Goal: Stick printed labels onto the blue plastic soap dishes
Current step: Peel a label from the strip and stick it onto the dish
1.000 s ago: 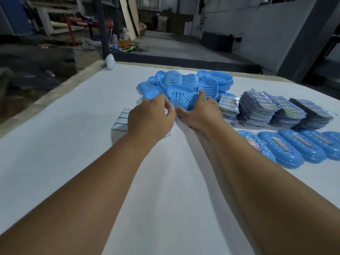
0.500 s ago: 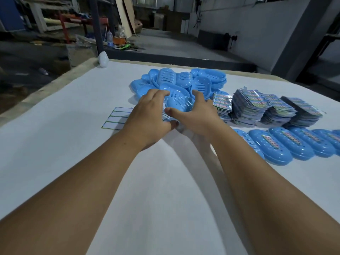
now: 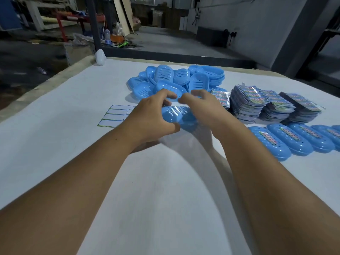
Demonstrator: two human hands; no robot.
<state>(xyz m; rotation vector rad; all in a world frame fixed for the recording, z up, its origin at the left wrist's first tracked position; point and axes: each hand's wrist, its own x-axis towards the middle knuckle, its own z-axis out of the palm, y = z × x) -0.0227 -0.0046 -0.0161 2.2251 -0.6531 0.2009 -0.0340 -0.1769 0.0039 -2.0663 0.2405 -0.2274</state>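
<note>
A blue soap dish [image 3: 181, 117] is held between both hands, a little above the white table [image 3: 73, 100], with a shiny label on its top. My left hand [image 3: 150, 118] grips its left end, thumb underneath. My right hand [image 3: 206, 109] holds its right side; its fingers are blurred. Behind lies a heap of unlabelled blue soap dishes [image 3: 174, 80]. Stacks of printed labels [image 3: 257, 105] stand at the right. A row of labelled dishes [image 3: 287, 140] lies in front of the stacks.
A label backing sheet [image 3: 116, 115] lies flat to the left of my left hand. A white rounded object [image 3: 100, 57] stands at the table's far left corner. Beyond the table edge is a workshop floor with clutter.
Both hands have drawn back from the heap toward me with one blue dish, which now hangs between them above the table. The view has shifted slightly.
</note>
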